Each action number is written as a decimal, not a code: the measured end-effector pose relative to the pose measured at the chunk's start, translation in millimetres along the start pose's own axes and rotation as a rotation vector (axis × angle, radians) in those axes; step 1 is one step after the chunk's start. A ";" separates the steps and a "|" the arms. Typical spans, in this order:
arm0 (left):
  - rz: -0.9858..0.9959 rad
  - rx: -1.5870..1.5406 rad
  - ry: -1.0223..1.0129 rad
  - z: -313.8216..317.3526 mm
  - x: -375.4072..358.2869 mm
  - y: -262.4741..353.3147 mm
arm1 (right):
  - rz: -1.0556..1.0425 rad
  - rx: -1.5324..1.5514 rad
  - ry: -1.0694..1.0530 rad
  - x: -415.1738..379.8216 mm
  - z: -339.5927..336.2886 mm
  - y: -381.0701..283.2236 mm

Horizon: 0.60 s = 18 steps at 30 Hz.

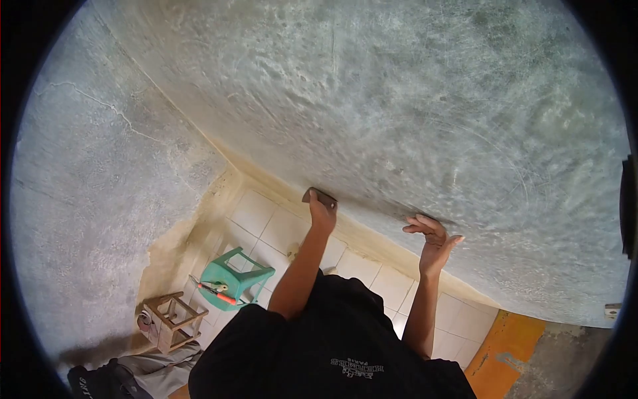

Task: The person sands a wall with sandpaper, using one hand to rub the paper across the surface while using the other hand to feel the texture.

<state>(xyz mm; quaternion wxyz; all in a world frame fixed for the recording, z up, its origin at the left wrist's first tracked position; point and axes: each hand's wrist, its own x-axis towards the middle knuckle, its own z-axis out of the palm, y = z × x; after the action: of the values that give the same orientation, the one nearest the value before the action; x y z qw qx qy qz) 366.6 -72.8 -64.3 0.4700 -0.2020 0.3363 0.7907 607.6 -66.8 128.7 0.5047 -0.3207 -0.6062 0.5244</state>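
My left hand (323, 217) is closed around a small dark brown piece of sandpaper (321, 197), curled at one end and held against the lower part of the grey plastered wall (399, 113). To its right, my right hand (433, 243) holds nothing. Its fingers are apart, with the fingertips at the wall surface and the thumb pointing right. Scuff marks and pale swirls cover the plaster around both hands.
A green plastic stool (256, 274) with an orange-handled tool (217, 292) on it stands on the white tiles (282, 229). Beside it is a wooden stool (176, 319). Another person's grey-clothed leg (159, 369) shows lower left. An orange panel (502, 352) lies lower right.
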 end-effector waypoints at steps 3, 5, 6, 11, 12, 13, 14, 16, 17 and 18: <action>-0.006 -0.029 -0.127 -16.2 16.1 -3.3 | 0.003 -0.001 0.026 -0.2 1.5 1.4; -0.002 -0.022 -0.147 -29.9 30.8 -0.8 | 0.007 -0.006 0.031 -1.8 2.5 1.8; -0.001 -0.019 -0.120 -30.1 35.7 1.8 | 0.008 -0.011 0.032 -2.1 2.4 1.1; 0.023 0.010 -0.214 9.2 -21.9 -1.5 | 0.023 -0.003 0.052 -2.7 -0.5 3.8; 0.026 0.020 -0.216 14.0 -24.5 -0.2 | 0.010 -0.014 0.056 -1.6 0.3 5.2; 0.032 0.030 -0.215 14.9 -25.2 3.0 | -0.001 -0.024 0.059 -2.3 1.7 6.6; 0.004 0.025 -0.200 6.3 -14.2 7.7 | 0.017 -0.019 0.068 -3.7 2.3 7.9; -0.052 0.015 -0.182 -13.4 20.0 18.1 | 0.042 -0.010 0.091 -3.6 4.6 9.1; -0.047 0.010 -0.226 -6.9 11.4 21.1 | 0.026 -0.021 0.119 -2.7 8.1 8.0; -0.045 0.007 -0.269 4.5 -11.3 23.9 | 0.013 -0.033 0.151 -2.3 11.8 6.1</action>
<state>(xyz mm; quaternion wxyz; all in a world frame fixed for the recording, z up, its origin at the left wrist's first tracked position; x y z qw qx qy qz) 351.0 -84.4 -45.8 0.5290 -0.1000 0.2684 0.7988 596.2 -71.1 122.9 0.5403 -0.3713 -0.5730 0.4919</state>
